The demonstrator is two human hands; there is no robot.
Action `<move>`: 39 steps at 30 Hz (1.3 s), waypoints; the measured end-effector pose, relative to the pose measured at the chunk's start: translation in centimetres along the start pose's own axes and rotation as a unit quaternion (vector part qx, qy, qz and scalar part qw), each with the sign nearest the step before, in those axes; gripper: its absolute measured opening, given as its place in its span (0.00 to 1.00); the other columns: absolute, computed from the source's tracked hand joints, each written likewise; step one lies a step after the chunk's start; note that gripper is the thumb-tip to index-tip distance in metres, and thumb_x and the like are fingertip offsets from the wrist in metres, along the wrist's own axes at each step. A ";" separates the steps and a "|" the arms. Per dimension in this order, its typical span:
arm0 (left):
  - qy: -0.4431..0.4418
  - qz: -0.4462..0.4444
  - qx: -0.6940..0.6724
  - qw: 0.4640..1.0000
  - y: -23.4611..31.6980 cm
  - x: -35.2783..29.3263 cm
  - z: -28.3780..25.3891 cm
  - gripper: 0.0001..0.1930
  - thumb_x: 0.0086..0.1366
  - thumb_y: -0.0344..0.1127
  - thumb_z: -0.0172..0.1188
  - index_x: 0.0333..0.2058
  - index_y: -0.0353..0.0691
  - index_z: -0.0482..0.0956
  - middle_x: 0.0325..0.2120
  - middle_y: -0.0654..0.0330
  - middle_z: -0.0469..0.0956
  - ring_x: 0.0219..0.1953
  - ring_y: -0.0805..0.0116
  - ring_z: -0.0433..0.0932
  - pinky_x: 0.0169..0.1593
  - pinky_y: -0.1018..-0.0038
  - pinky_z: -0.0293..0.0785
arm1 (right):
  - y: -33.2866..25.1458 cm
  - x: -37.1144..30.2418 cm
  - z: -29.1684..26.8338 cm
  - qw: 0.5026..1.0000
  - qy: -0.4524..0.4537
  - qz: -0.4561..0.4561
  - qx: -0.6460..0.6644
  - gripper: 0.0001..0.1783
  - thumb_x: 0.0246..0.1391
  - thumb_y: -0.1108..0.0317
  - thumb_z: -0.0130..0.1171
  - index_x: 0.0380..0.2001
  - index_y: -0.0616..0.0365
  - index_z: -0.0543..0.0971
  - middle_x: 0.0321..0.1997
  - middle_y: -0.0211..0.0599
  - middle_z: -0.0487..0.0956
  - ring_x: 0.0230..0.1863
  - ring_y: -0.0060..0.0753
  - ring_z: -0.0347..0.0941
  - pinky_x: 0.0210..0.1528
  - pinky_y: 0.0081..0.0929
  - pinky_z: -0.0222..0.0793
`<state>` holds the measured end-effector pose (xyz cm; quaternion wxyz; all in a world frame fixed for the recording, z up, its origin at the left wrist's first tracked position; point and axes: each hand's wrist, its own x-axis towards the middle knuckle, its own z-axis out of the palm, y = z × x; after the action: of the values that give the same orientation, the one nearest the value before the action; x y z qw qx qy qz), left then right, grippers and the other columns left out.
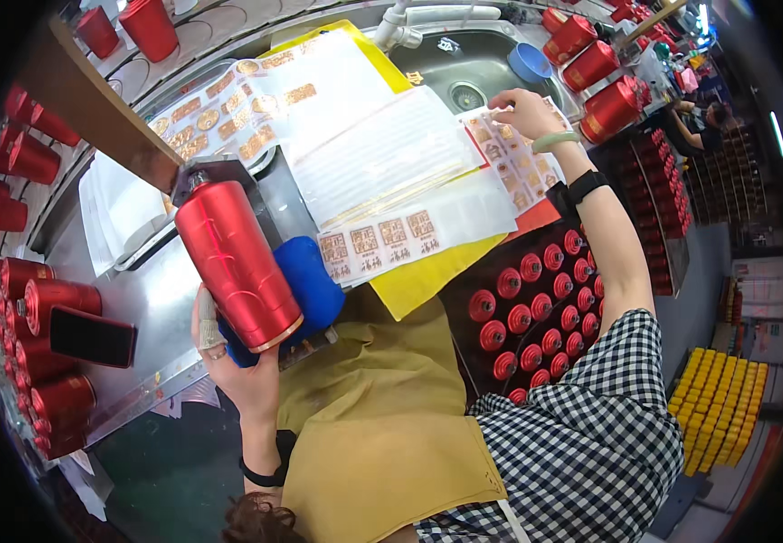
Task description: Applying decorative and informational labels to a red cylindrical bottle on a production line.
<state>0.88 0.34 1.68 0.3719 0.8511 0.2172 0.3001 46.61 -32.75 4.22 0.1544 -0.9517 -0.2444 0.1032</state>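
Your left hand [245, 373] cups the lower end of the tilted, glossy red bottle [233, 258], left of the frame's centre, beside a blue pad [319, 285]. Your right hand [531, 116], upper right, bends over the gold-emblem sticker sheet [515, 167]; I cannot tell whether it pinches.

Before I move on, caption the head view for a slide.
Left hand at a red can, right hand at a patterned sheet by the sink.

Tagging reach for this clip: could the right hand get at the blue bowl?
Likely yes: the right hand is near the blue bowl, and nothing visible stands between them.
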 end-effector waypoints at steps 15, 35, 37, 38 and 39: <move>0.003 0.008 0.032 0.999 0.2 -0.1 0.1 0.43 0.55 0.27 0.75 0.70 0.33 0.66 0.67 0.49 0.68 0.68 0.52 0.69 0.71 0.61 0.64 | -1.0 5.2 0.4 0.991 -0.021 -0.109 0.069 0.12 0.50 0.67 0.73 0.38 0.59 0.89 0.36 0.41 0.89 0.39 0.36 0.86 0.47 0.33 0.79; -0.022 -0.083 -0.154 0.984 0.6 1.4 0.0 0.50 0.54 0.30 0.78 0.73 0.33 0.61 0.66 0.48 0.70 0.66 0.55 0.72 0.69 0.63 0.68 | -12.8 3.7 0.3 0.975 0.171 -0.140 0.013 0.08 0.57 0.70 0.68 0.40 0.60 0.85 0.34 0.44 0.86 0.33 0.43 0.84 0.39 0.35 0.78; -0.064 -0.066 -0.129 0.987 -1.6 0.7 -0.3 0.52 0.53 0.30 0.79 0.73 0.29 0.59 0.67 0.45 0.71 0.66 0.57 0.74 0.67 0.65 0.69 | -17.6 0.5 0.3 0.964 0.177 -0.194 0.040 0.08 0.58 0.71 0.68 0.40 0.60 0.84 0.33 0.43 0.85 0.32 0.42 0.82 0.38 0.34 0.77; -0.071 -0.055 -0.115 0.989 -1.4 1.0 -0.5 0.52 0.53 0.30 0.79 0.73 0.29 0.59 0.66 0.44 0.72 0.65 0.56 0.76 0.67 0.65 0.70 | -19.4 -0.7 0.5 0.949 0.189 -0.244 0.060 0.08 0.58 0.72 0.68 0.41 0.60 0.84 0.33 0.42 0.85 0.30 0.40 0.80 0.37 0.32 0.75; -0.082 -0.040 -0.105 0.990 -1.2 1.5 -0.5 0.52 0.53 0.29 0.79 0.73 0.29 0.59 0.65 0.43 0.74 0.64 0.56 0.77 0.66 0.65 0.71 | -20.6 -1.8 0.8 0.927 0.203 -0.305 0.085 0.07 0.58 0.75 0.67 0.40 0.61 0.83 0.33 0.41 0.84 0.29 0.38 0.78 0.36 0.31 0.74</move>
<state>1.44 2.20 1.55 0.4873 0.8199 0.1868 0.2354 35.92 -16.25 10.84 0.3047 -0.8154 -0.4765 -0.1238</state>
